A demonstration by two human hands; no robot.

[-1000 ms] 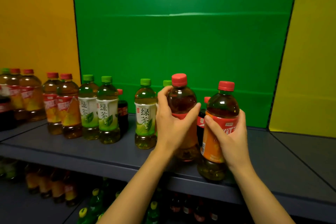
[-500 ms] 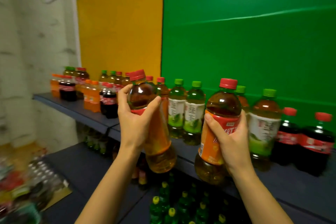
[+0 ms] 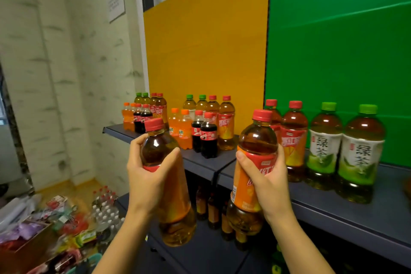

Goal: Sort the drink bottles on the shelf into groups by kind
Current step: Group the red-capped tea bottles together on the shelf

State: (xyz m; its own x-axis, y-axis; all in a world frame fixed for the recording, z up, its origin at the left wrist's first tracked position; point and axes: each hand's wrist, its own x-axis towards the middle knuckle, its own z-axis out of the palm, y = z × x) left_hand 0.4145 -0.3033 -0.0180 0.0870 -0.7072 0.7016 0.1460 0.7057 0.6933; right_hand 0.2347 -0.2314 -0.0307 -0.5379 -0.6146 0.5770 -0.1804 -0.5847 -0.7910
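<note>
My left hand [image 3: 145,176] grips a red-capped iced tea bottle [image 3: 175,207] with an orange label, held tilted in the air in front of the shelf. My right hand [image 3: 268,182] grips a second, matching iced tea bottle [image 3: 251,153], upright and also off the shelf. On the dark grey shelf [image 3: 347,213] to the right stand two more red-capped tea bottles [image 3: 293,140] and two green tea bottles [image 3: 360,153] with white-green labels. Further left on the shelf stand orange soda bottles [image 3: 182,131], cola bottles [image 3: 208,138] and more tea bottles [image 3: 225,122].
A lower shelf [image 3: 206,249] holds more bottles in shadow. On the floor at the left lie packs of small water bottles [image 3: 104,209] and a box of snack packets [image 3: 33,236]. Orange and green panels back the shelf; a pale wall stands left.
Both bottles were lifted off the shelf and carried left, and my view swung left with them. The left bottle is now tilted and lower than the shelf edge.
</note>
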